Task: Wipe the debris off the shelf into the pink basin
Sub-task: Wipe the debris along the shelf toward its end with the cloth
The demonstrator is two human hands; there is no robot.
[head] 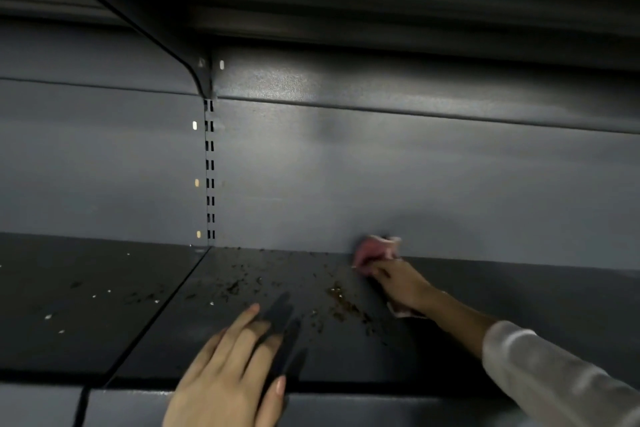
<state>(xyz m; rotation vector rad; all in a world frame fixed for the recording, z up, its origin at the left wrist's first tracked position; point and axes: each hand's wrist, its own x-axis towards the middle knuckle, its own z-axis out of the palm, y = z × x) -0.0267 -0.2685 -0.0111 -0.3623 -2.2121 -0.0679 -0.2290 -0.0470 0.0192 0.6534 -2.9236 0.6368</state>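
Left hand: our left hand (228,367) lies flat at 6 o'clock, fingers spread and empty, on the shelf's front edge.
Shelf: the dark shelf (121,333) runs across the lower view, a seam splitting it at 8 o'clock.
Debris: the debris (341,298) is scattered at the middle, just left of our right hand, with more specks toward 9 o'clock.
Right hand: our right hand (401,282), at 4 o'clock, is closed on the pink cloth (375,250), pressing it where shelf meets back panel (381,166).
Sleeve: a pale sleeve (554,378) covers the forearm.
Pink basin: we cannot see it.
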